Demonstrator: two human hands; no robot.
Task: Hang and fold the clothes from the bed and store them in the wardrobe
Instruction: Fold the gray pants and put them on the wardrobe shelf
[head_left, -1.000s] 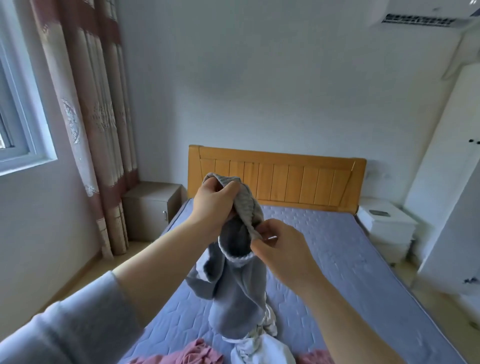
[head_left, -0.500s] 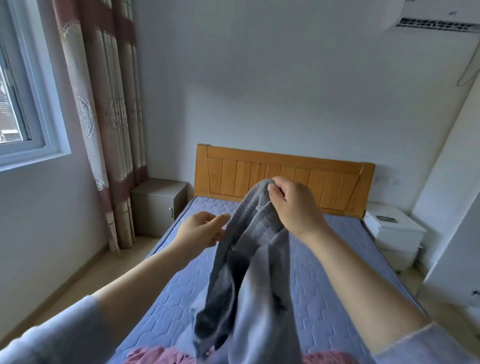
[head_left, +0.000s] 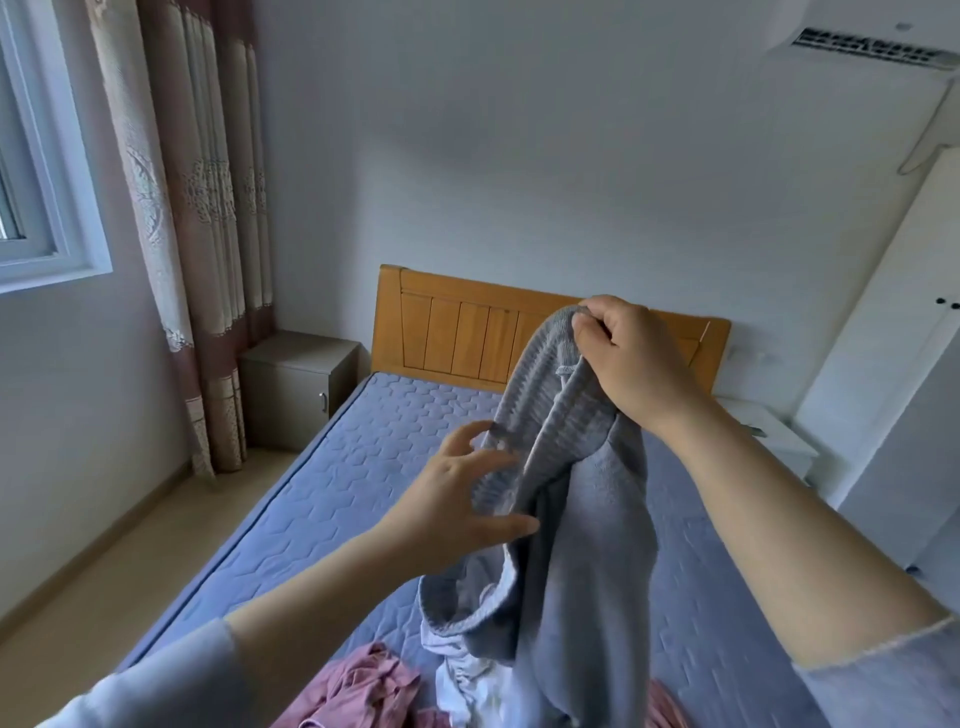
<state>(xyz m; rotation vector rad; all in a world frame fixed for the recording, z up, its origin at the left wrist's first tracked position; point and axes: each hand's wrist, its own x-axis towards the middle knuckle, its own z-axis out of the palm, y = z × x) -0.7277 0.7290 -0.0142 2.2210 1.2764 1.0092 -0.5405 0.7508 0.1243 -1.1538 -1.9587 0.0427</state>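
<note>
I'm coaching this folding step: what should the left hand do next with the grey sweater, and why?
Probably close the left hand on the ribbed edge it touches: only the right hand grips the grey sweater, which hangs bunched over the bed.

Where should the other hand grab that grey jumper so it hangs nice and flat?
Probably the ribbed band. The right hand pinches one end up high, and the band slopes down toward the open left hand. Come from the left and pinch it lower down with the fingers; pulling the hands apart should spread the grey jumper flat.
</note>
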